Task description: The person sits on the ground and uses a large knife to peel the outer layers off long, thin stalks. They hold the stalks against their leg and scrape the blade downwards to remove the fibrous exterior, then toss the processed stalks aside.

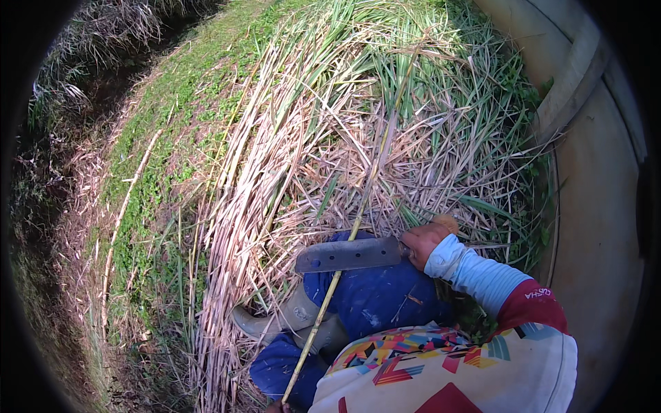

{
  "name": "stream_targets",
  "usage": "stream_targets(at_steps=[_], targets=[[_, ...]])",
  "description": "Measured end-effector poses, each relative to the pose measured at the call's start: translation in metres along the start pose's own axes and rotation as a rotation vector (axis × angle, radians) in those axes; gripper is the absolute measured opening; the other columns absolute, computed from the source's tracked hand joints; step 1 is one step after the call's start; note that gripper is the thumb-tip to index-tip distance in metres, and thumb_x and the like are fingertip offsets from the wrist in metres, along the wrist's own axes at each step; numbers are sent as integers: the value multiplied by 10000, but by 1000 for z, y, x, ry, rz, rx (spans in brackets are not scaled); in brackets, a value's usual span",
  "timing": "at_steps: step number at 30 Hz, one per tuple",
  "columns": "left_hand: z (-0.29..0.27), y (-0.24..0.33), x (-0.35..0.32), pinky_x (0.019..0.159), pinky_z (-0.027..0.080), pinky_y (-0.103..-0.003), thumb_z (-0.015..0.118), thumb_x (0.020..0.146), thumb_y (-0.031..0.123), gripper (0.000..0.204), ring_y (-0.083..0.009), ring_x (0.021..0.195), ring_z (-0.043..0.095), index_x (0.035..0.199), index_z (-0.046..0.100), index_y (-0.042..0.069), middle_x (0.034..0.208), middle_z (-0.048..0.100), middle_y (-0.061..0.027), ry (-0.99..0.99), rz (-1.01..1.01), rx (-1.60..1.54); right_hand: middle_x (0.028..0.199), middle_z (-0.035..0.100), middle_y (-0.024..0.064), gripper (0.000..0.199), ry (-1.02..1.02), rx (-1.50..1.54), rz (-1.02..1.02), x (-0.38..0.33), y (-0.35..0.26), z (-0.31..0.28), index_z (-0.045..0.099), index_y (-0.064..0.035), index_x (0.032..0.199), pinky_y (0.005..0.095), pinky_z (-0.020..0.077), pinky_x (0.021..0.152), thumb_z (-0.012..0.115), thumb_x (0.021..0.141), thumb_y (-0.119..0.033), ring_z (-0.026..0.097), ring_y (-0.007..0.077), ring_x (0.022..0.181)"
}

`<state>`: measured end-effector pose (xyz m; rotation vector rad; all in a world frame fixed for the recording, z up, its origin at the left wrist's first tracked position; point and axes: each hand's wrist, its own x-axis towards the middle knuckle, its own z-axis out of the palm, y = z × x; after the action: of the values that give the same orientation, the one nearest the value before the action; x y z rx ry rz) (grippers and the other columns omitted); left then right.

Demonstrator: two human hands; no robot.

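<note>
Yellow-green and slender, a long jointed cane stalk [322,311] ran from the lower edge of the view, between the bent legs in dark-blue trousers [385,296], up onto a wide heap of straw-coloured and green strap-like leaves [351,144]. Its lower length looked bare and smooth, so trimming there seemed finished; the far end lay among the leaves, and whether any grew from it could not be told. No cut showed along the visible length, so the stalk appeared whole. The loose litter suggested that much stripping was already done, while the green blades at the top of the heap might have been work left over; how many stalks remained could not be judged.

The right hand [428,242] was clamped around the handle of a broad, dark-grey metal knife with a row of holes [350,255]. Its forearm, in a light-blue sleeve [475,267], slanted up and leftward from the lower right, the fist just beyond the knee. The blade pointed left, crossing over the stalk; contact was unclear. The left hand [277,407], mostly cut off, was at the stalk's near end; its grip could not be told.
</note>
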<state>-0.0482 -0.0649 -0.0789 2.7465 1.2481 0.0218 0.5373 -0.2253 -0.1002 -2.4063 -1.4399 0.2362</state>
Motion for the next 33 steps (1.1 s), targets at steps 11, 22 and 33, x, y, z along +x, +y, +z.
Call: stream_targets(at_steps=[11,22,33], targets=[[4,-8,-12,667,534,-474,707,891,264,252,-357,713,650,1058,710,76,866,691,-152,245,132,34,987,704,215,386,206,38,886,62,128,-67,650,-79,1148,475,545,848,702,782,-187,683,407,947],[6,-16,-1,617,520,-457,713,889,185,194,-353,697,642,1024,698,48,843,674,-159,137,180,-11,823,648,135,214,67,-125,-23,-10,28,8,620,-90,896,486,507,689,663,688,-120,659,356,807],[-39,4,52,734,537,-444,671,918,181,233,-372,816,672,1117,679,60,941,697,-183,-114,5,-205,881,650,162,206,-33,-59,49,22,14,-15,592,-65,916,515,514,799,674,738,-129,645,398,888]])
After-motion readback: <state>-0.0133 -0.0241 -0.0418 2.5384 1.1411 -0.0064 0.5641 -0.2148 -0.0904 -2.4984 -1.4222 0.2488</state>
